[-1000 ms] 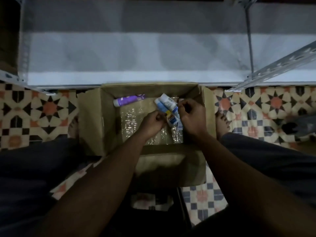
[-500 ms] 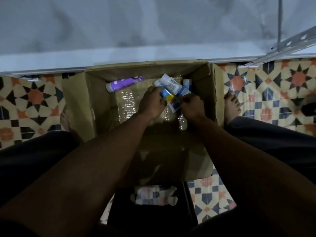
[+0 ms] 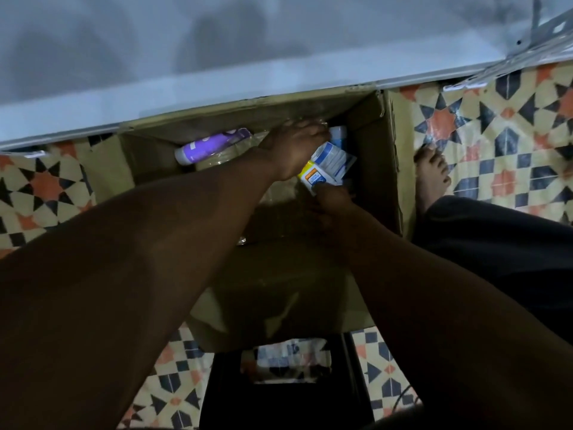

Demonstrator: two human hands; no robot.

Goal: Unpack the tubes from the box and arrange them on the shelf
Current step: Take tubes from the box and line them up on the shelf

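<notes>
Head view: an open cardboard box (image 3: 373, 144) sits on a patterned tile floor (image 3: 496, 135), its far wall tucked under the front edge of a white shelf (image 3: 217, 57).

Both arms reach into the box. The right hand (image 3: 333, 207) is near the middle of the box, toward its right wall. It holds a small bunch of white, blue and yellow tubes (image 3: 330, 164) by their lower ends, so the bunch fans up and away from the fingers.

The left hand (image 3: 294, 147) is just beyond the bunch, close to the box's far wall, with its wrist touching or overlapping the tubes. Its fingers curl down toward a blue-and-white tube (image 3: 338, 134) in the far right corner. Whether they grip it cannot be told, because the fingertips are hidden in shadow.

A purple tube (image 3: 210, 145) lies on its side at the far left of the box, apart from both hands, on crinkled clear wrap (image 3: 226, 156) that covers the box bottom.

Outside the box, just past its right wall, a bare foot (image 3: 431, 178) rests on the floor.
</notes>
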